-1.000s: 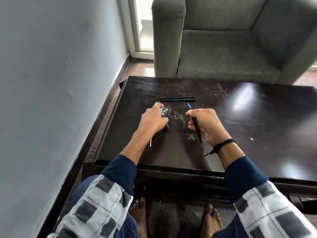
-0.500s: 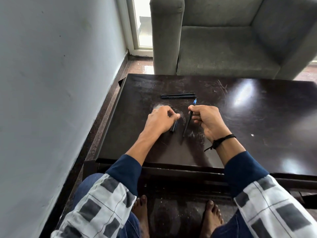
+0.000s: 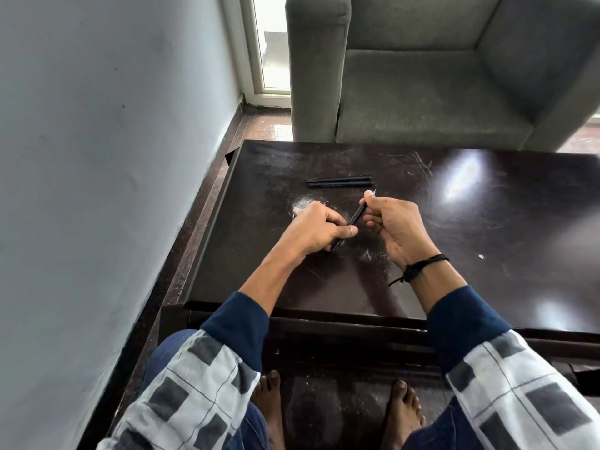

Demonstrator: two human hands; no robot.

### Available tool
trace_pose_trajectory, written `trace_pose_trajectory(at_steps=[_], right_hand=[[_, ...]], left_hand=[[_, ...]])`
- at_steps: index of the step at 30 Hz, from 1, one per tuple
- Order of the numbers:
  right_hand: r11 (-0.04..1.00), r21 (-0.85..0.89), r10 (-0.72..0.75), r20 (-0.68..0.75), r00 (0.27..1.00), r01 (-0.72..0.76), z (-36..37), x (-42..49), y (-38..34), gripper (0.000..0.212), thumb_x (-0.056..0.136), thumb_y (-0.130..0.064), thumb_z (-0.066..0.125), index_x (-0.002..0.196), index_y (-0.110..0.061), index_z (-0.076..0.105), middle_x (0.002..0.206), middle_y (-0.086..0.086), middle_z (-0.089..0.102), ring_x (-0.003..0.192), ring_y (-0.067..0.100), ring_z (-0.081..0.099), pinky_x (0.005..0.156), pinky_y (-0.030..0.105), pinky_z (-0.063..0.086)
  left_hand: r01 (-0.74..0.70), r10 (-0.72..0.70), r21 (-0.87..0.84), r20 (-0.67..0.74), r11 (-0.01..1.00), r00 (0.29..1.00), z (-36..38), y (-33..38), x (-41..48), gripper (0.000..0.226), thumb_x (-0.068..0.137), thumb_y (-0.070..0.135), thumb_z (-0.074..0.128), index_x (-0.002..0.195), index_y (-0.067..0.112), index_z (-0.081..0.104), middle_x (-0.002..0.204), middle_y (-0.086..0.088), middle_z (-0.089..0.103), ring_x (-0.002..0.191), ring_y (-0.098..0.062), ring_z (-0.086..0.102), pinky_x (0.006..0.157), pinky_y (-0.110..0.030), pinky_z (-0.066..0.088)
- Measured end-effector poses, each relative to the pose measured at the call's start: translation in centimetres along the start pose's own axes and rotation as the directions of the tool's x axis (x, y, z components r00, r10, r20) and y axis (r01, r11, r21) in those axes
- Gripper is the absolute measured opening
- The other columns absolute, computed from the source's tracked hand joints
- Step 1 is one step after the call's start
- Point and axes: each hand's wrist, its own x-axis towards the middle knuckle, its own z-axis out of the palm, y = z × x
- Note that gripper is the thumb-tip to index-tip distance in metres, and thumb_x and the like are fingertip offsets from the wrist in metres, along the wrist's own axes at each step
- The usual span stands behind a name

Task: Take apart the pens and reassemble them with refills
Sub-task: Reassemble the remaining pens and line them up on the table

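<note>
Nearest: bare feet (image 3: 269, 404) under the table (image 3: 487, 254), checked sleeves (image 3: 194, 391) at both bottom corners. Above the near half of the table, both hands share one black pen (image 3: 357, 216).

The left hand (image 3: 308, 232) has its fingers curled round the pen's lower end, which pokes out below the knuckles. The right hand (image 3: 399, 228) pinches the upper end between thumb and fingers, with a black wrist cord (image 3: 422, 266) behind it. The bare stretch of barrel shows between the two hands. The pen is off the tabletop, tilted. Its long axis runs 7 o'clock to 1 o'clock, and the blue tip (image 3: 373, 191) sticks out past the right thumb, pointing to 1 o'clock.

White smudge (image 3: 303, 204) on the table at 11 o'clock of the left hand. Farther, at 12 o'clock of the hands, two black pens (image 3: 339, 182) lie flat side by side, touching, axis 9 to 3. Grey armchair (image 3: 422, 102) beyond the far table edge.
</note>
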Motion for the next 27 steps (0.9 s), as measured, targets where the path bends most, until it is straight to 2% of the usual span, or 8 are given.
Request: trace_pose_trajectory(at_steps=[5, 10, 15, 19, 21, 23, 24, 27], right_hand=[[1.000, 0.010, -0.011, -0.013, 1.000, 0.011, 0.1, -0.1, 0.1, 0.016, 0.092, -0.016, 0.071, 0.081, -0.004, 0.071, 0.076, 0.003, 0.068, 0.059, 0.008, 0.057, 0.056, 0.020, 0.048], [1.000, 0.019, -0.009, -0.025, 1.000, 0.009, 0.2, 0.1, 0.4, 0.018, 0.091, -0.012, 0.071, 0.074, -0.006, 0.072, 0.076, 0.003, 0.069, 0.059, 0.009, 0.057, 0.055, 0.020, 0.047], [0.996, 0.092, 0.014, 0.049, 0.999, -0.018, 0.3, -0.2, 0.2, 0.019, 0.096, -0.007, 0.064, 0.081, -0.002, 0.073, 0.086, 0.005, 0.072, 0.065, 0.010, 0.058, 0.061, 0.021, 0.051], [0.994, 0.095, 0.036, 0.095, 0.995, -0.045, 0.3, -0.2, -0.1, 0.021, 0.101, -0.005, 0.055, 0.092, -0.001, 0.073, 0.091, 0.007, 0.072, 0.073, 0.011, 0.060, 0.064, 0.018, 0.054], [0.996, 0.078, 0.033, 0.109, 0.994, -0.042, 0.4, -0.3, 0.0, 0.023, 0.102, -0.007, 0.053, 0.093, -0.003, 0.074, 0.091, 0.008, 0.071, 0.076, 0.012, 0.061, 0.067, 0.019, 0.055], [0.997, 0.071, 0.028, 0.122, 0.992, -0.037, 0.6, -0.4, 0.1, 0.024, 0.103, -0.008, 0.052, 0.094, -0.004, 0.074, 0.090, 0.008, 0.069, 0.076, 0.011, 0.059, 0.070, 0.021, 0.054], [0.997, 0.067, 0.026, 0.127, 0.992, -0.034, 0.7, -0.5, 0.1, 0.023, 0.103, -0.009, 0.052, 0.094, -0.005, 0.074, 0.089, 0.009, 0.069, 0.074, 0.011, 0.059, 0.070, 0.021, 0.054], [0.998, 0.057, 0.027, 0.119, 0.993, -0.034, 0.8, -0.8, 0.1, 0.019, 0.100, -0.014, 0.059, 0.096, -0.005, 0.075, 0.080, 0.004, 0.068, 0.066, 0.008, 0.059, 0.060, 0.018, 0.052]], left_hand=[[0.012, -0.009, -0.040, 0.074, 0.999, 0.997, 0.0, 0.2, -0.3, 0.014, 0.089, 0.020, 0.077, 0.076, 0.014, 0.079, 0.060, 0.001, 0.067, 0.059, -0.009, 0.059, 0.053, -0.021, 0.047], [0.041, -0.033, -0.064, 0.116, 0.997, 0.993, -0.3, 0.3, -0.4, 0.012, 0.092, 0.014, 0.072, 0.085, 0.009, 0.079, 0.060, -0.002, 0.068, 0.057, -0.010, 0.061, 0.053, -0.020, 0.048], [0.047, -0.034, -0.082, 0.159, 0.996, 0.987, -1.1, 0.4, -0.5, 0.019, 0.099, 0.013, 0.062, 0.091, 0.004, 0.077, 0.068, -0.008, 0.068, 0.055, -0.012, 0.061, 0.053, -0.018, 0.047], [0.050, -0.037, -0.126, 0.106, 0.991, 0.994, -1.3, 0.4, -0.4, 0.017, 0.101, 0.008, 0.058, 0.105, 0.003, 0.074, 0.073, -0.009, 0.067, 0.064, -0.017, 0.060, 0.056, -0.019, 0.050], [0.005, 0.001, -0.155, 0.036, 0.988, 0.999, -1.0, 0.1, -0.1, 0.014, 0.097, 0.010, 0.066, 0.107, 0.010, 0.075, 0.077, -0.006, 0.069, 0.071, -0.017, 0.063, 0.070, -0.028, 0.055], [-0.059, 0.052, -0.101, -0.070, 0.993, 0.996, -0.7, -0.3, 0.2, 0.011, 0.087, 0.019, 0.078, 0.098, 0.021, 0.078, 0.080, -0.001, 0.074, 0.075, -0.010, 0.067, 0.086, -0.033, 0.057], [-0.075, 0.067, -0.071, -0.109, 0.995, 0.992, -0.6, -0.5, 0.4, 0.012, 0.083, 0.022, 0.082, 0.094, 0.026, 0.079, 0.079, 0.002, 0.075, 0.075, -0.008, 0.067, 0.088, -0.036, 0.057], [-0.066, 0.059, -0.043, -0.149, 0.997, 0.987, -0.6, -0.8, 0.7, 0.012, 0.080, 0.023, 0.084, 0.089, 0.029, 0.080, 0.068, 0.009, 0.071, 0.069, -0.007, 0.066, 0.081, -0.039, 0.062]])
